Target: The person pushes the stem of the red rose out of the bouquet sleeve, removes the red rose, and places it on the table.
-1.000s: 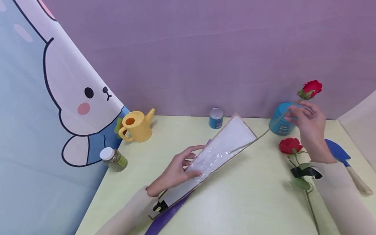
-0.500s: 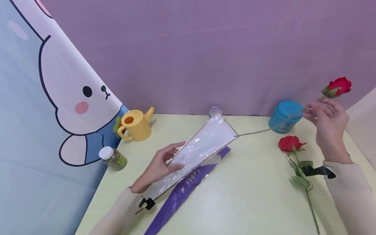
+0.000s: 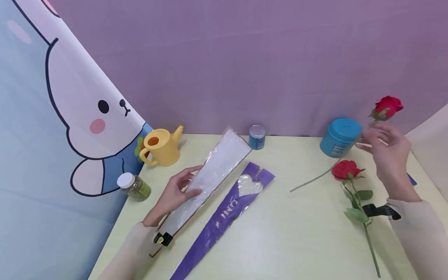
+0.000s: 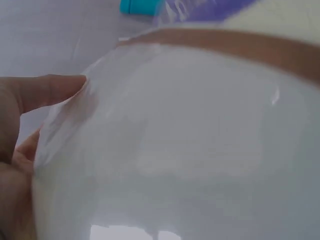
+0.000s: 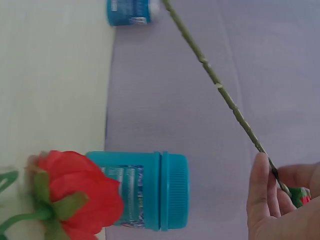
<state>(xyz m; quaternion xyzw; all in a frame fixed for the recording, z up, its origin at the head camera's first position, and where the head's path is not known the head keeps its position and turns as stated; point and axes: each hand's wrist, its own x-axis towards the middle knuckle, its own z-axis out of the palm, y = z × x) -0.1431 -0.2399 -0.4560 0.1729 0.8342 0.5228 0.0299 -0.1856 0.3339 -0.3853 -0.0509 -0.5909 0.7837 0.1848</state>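
Note:
My left hand (image 3: 176,192) grips a long tapered flower sleeve (image 3: 217,167), white with a thin brown border and shiny clear plastic. In the left wrist view the thumb (image 4: 55,89) presses on the sleeve's side edge. My right hand (image 3: 390,155) pinches a red rose (image 3: 389,107) by its stem just under the bloom. The bare, leafless stem (image 5: 235,107) slants down to the left, its tip apart from the sleeve. A second red rose (image 3: 346,170) with green leaves lies on the table below the right hand.
A purple sleeve (image 3: 224,214) with a clear heart window lies between the hands. At the back stand a yellow watering can (image 3: 164,149), a small blue jar (image 3: 257,137) and a larger blue tub (image 3: 340,138). A white-lidded jar (image 3: 134,187) stands at left.
My left hand has drawn the white sleeve left and down, baring the purple one. My right hand shifted right, then slightly back. The stem no longer overlaps the sleeve.

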